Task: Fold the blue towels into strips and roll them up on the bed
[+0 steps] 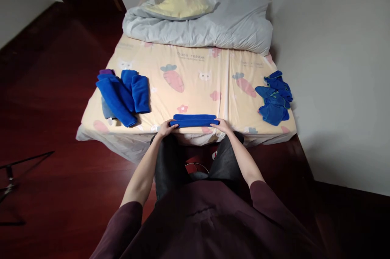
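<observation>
A blue towel [195, 120], folded into a narrow strip, lies along the near edge of the bed in front of me. My left hand [167, 127] grips its left end, the thumb on top and the other fingers mostly hidden. At the opposite end my right hand [222, 125] pinches the cloth the same way. Left of them rests a group of folded or rolled blue towels [122, 96], with a bit of purple fabric at its back. A loose heap of crumpled blue cloths [274, 98] with green edging lies on the right side of the bed.
The bed [195, 72] has a pale sheet printed with carrots and cat faces. Across its far end lie a bunched white quilt [243, 15] and a plastic bag [183, 1] with something yellow inside. A white wall [341, 68] borders the right; a black stand [10, 177] is at far left.
</observation>
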A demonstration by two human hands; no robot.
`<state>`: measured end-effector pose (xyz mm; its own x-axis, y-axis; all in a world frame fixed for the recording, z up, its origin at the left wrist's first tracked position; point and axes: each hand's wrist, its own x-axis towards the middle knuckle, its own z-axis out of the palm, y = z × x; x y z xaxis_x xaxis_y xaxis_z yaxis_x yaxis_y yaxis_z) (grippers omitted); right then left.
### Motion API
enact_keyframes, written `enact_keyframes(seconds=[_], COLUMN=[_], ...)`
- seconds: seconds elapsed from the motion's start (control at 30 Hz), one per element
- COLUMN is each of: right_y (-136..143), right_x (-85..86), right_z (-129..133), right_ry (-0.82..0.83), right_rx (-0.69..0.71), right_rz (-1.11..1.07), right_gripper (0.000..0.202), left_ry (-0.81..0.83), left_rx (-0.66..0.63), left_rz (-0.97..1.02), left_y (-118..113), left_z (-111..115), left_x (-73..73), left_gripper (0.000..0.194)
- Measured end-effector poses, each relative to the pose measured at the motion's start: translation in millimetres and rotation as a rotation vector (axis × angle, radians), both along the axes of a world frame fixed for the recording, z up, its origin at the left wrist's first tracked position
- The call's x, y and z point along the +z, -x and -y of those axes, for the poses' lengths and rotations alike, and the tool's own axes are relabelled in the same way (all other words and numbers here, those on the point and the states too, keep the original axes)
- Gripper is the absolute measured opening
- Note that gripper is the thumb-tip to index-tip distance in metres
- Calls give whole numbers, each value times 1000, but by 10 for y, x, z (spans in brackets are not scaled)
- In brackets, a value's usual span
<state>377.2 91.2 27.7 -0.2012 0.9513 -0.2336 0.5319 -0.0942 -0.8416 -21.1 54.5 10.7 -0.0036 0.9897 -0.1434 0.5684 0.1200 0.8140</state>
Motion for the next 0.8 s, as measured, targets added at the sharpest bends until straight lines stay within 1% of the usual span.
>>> enact_keyframes(seconds=[0.07, 0.13, 0.2, 0.27, 0.43, 0.57, 0.8], right_y=[14, 56, 103, 134, 144, 147, 193], right_x=[-103, -196, -259, -288, -242, -166, -89], right_z=[63, 102, 111, 101, 86, 99, 117], right_ry=[9, -16, -58, -85, -99, -13, 53], right_rx=[-110, -192, -232, -248, -272, -264, -281], right_rz=[-102, -170, -198, -189, -36, 105, 210], right_gripper=[46, 47, 46, 45, 46, 43, 32], left_ry=[-5, -12, -14, -1, 99, 166, 259], left_rx=[60, 113, 168, 205, 223, 218, 229], left_rz=[34, 40, 24, -9, -174, -271, -335], left_y=[-26, -61, -94, -121, -180, -225, -248], left_z=[47, 82, 95, 85, 27, 10, -35], left_x=[-25, -38, -33, -11, 68, 111, 165], left_gripper=[35, 34, 34, 34, 36, 38, 39])
